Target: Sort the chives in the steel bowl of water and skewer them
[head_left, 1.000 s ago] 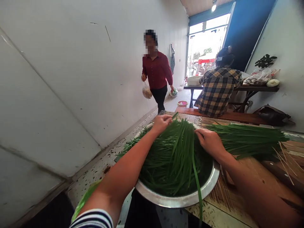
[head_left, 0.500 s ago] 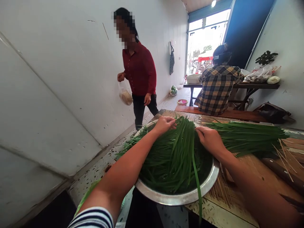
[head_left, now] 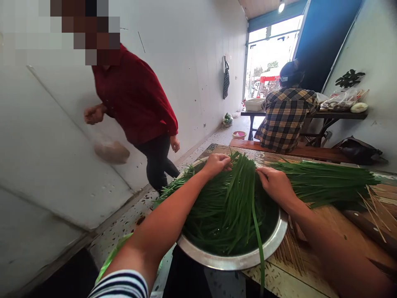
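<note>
A large steel bowl (head_left: 273, 242) at the table's near edge is heaped with long green chive leaves (head_left: 226, 207). My left hand (head_left: 217, 162) is closed on the far ends of the leaves at the bowl's back left. My right hand (head_left: 276, 184) rests on the leaves at the bowl's right side, with its fingers curled into them. A second bundle of chives (head_left: 322, 178) lies flat on the table to the right of the bowl.
A person in a red shirt (head_left: 136, 103) walks close by on the left, carrying a plastic bag (head_left: 110, 151). Another person in a plaid shirt (head_left: 285, 118) sits on a bench beyond the table. Bamboo skewers (head_left: 375, 207) and a knife handle (head_left: 369, 225) lie at right.
The person in red has walked toward me along the left wall and is now much nearer. My hands have stayed on the chives, barely shifting.
</note>
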`<state>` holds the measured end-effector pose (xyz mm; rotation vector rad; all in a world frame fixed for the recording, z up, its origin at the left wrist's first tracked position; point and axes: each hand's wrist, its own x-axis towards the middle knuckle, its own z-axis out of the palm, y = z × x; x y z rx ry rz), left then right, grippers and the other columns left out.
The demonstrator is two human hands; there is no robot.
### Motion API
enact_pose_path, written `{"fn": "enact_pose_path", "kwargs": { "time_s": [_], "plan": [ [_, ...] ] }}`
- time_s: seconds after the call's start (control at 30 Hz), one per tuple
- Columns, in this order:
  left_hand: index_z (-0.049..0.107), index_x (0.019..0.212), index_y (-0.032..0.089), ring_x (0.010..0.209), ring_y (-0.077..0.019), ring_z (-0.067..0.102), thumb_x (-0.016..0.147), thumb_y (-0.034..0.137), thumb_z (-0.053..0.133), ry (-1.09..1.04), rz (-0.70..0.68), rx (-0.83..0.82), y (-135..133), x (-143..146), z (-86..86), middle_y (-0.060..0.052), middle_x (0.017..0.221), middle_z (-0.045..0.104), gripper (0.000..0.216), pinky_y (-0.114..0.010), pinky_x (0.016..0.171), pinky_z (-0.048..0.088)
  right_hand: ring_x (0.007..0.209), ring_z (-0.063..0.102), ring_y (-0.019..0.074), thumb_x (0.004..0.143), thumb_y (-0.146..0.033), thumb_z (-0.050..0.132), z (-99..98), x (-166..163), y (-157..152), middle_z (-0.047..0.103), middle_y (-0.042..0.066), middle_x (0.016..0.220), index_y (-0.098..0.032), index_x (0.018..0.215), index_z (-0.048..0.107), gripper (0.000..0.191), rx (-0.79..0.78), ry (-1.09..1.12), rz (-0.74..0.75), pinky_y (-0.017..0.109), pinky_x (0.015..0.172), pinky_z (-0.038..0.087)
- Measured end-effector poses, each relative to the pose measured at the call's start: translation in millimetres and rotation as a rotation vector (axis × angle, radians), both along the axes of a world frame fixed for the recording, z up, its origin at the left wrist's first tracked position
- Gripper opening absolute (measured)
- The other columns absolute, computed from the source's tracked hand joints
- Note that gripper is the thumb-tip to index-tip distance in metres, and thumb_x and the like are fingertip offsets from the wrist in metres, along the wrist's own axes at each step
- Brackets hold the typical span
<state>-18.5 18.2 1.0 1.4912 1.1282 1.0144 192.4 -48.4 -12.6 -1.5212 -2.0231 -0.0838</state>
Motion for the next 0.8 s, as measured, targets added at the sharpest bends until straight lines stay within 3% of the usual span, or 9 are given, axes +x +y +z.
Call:
{"fn": "enact_pose_path", "kwargs": {
  "time_s": [0.37,0.6,0.8],
  "plan": [
    [0.062,0.088,0.008,0.054,-0.0077,0.058,0.079,0.021,0.057,-0.081,0.099,0.013,2.1,0.5,1.4,-0.004,0.068,0.064,0.015,-0.019,0.053,0.045,0.090,0.066,0.0195,0.087,-0.025,0.043,0.2,-0.1,-0.5,0.071,0.006,0.101,-0.019,0.097,0.068,0.028,0.015,-0.001,-0.002,0.029,0.080,0.048],
    [0.067,0.091,0.009,0.055,-0.0068,0.055,0.073,0.033,0.065,-0.038,0.082,0.053,5.7,-2.8,-3.9,-0.006,0.074,0.067,0.030,-0.020,0.053,0.045,0.090,0.066,0.0203,0.086,-0.024,0.044,2.6,-0.9,-2.3,0.071,0.007,0.100,-0.019,0.097,0.068,0.027,0.005,0.003,-0.003,0.030,0.079,0.048],
    [0.067,0.088,0.008,0.055,-0.0079,0.057,0.073,0.030,0.064,-0.006,0.072,0.089,5.3,-1.7,-4.1,-0.006,0.074,0.068,0.027,-0.021,0.054,0.046,0.087,0.066,0.0202,0.087,-0.025,0.043,0.8,-0.1,-1.0,0.071,0.006,0.099,-0.020,0.097,0.068,0.028,0.028,-0.021,-0.007,0.030,0.077,0.049]
  ]
}}
